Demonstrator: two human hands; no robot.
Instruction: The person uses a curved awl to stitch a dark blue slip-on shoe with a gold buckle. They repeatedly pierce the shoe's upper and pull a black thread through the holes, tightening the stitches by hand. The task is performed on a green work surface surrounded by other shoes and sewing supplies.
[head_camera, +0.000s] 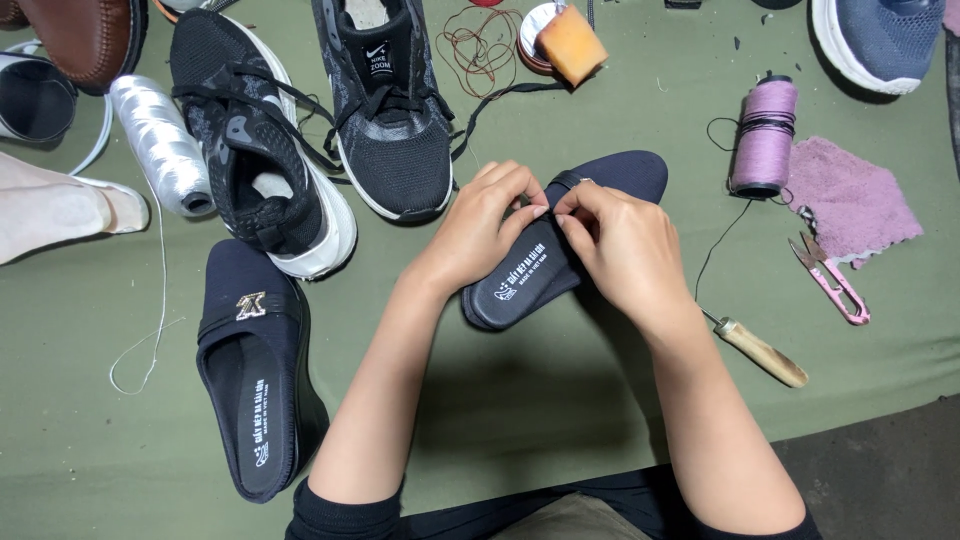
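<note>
A dark navy slip-on shoe lies on its side at the middle of the green mat, insole facing me. My left hand pinches the shoe's upper edge near the strap. Fingertip to fingertip with it, my right hand grips the same edge from the other side. A thin dark thread runs from near my right hand toward a mauve thread spool. The matching navy slip-on, with a gold buckle, lies at the lower left.
Two black sneakers stand at the top. A silver thread cone lies left. Pink thread snips, a wooden-handled awl and a mauve cloth lie right. An orange wax block, a brown shoe and a blue sneaker are at the far edge.
</note>
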